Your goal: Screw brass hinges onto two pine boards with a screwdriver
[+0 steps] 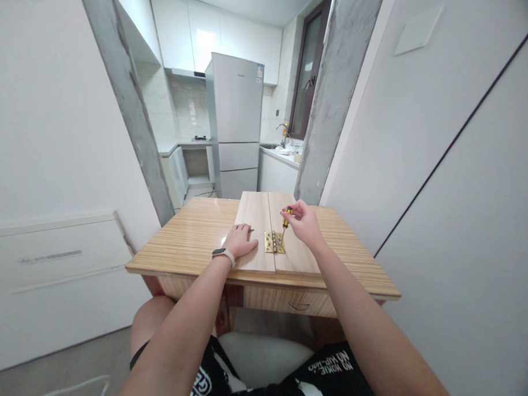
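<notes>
My right hand point(306, 221) is closed around the yellow and black handle of a screwdriver point(286, 219). The screwdriver slants down, its tip at the right leaf of a brass hinge point(274, 242). That hinge lies flat across the seam between two pale wooden boards, the left board point(254, 213) and the right board point(294, 257). On the left board my left hand point(239, 240) rests palm down with fingers spread. A small dark object point(251, 230) shows by its fingertips, too small to name. Whether the tip sits in a screw cannot be made out.
Both boards lie on a wood-grain table point(196, 235) with a drawer point(289, 298) in its front. Grey-edged wall ends flank the table. Behind stand a silver refrigerator point(238, 100) and a kitchen counter with a faucet point(282, 134). A white panel point(53, 251) is at left.
</notes>
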`<action>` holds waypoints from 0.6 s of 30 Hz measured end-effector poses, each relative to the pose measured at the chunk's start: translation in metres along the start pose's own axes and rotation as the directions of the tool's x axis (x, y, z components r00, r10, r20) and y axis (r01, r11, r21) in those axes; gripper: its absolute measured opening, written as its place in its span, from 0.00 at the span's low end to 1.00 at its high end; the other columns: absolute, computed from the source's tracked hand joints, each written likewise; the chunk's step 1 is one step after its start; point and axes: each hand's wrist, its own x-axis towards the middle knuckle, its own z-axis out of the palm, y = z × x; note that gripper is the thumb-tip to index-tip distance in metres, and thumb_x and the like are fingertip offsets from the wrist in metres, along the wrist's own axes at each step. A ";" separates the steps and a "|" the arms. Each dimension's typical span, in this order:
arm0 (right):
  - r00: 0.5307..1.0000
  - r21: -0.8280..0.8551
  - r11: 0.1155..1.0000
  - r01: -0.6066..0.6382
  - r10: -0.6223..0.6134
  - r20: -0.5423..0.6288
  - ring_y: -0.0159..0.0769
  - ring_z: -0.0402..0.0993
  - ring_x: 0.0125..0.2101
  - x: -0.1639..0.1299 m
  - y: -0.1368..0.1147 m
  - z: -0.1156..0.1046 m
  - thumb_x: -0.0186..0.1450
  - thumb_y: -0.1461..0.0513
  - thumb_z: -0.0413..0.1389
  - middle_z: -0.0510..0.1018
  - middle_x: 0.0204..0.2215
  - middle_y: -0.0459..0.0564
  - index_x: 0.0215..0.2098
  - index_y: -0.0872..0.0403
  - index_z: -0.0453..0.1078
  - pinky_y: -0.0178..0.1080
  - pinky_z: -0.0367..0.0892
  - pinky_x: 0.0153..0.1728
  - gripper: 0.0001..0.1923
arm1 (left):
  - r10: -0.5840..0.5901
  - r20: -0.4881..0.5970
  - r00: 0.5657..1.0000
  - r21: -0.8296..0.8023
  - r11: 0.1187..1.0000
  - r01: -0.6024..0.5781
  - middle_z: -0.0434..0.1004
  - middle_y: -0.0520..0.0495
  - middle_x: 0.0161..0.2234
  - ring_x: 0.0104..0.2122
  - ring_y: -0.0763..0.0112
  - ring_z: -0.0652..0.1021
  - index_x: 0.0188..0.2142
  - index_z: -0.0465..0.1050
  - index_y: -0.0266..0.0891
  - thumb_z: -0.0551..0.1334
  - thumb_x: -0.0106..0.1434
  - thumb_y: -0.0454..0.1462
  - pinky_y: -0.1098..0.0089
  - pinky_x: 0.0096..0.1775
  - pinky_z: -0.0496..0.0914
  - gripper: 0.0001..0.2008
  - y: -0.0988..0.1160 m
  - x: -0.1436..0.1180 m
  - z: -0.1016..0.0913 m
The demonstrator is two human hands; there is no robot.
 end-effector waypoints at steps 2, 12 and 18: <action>0.999 0.085 0.996 -0.019 0.016 0.034 0.45 0.84 0.43 -0.001 -0.001 0.001 0.59 0.46 0.69 0.84 0.42 0.53 0.40 0.49 0.69 0.46 0.79 0.44 0.23 | -0.002 0.008 1.000 0.007 1.000 0.002 0.73 0.39 0.62 0.62 0.48 0.70 0.60 0.71 0.40 0.62 0.65 0.50 0.55 0.65 0.62 0.28 0.001 0.000 -0.001; 0.974 0.104 0.992 -0.068 0.044 0.221 0.48 0.83 0.50 -0.001 -0.005 0.000 0.65 0.45 0.63 0.82 0.54 0.57 0.54 0.49 0.77 0.40 0.75 0.34 0.25 | 0.003 -0.005 1.000 -0.005 1.000 -0.003 0.74 0.39 0.61 0.61 0.48 0.70 0.59 0.71 0.40 0.62 0.65 0.50 0.56 0.64 0.62 0.27 -0.001 -0.001 0.000; 0.970 0.096 0.992 -0.079 0.054 0.237 0.48 0.83 0.50 0.001 -0.002 0.001 0.65 0.48 0.63 0.86 0.46 0.55 0.52 0.49 0.78 0.47 0.78 0.43 0.22 | 0.007 -0.004 1.000 -0.011 1.000 -0.007 0.74 0.39 0.61 0.61 0.48 0.70 0.60 0.70 0.40 0.62 0.65 0.50 0.56 0.65 0.61 0.28 -0.002 -0.001 0.000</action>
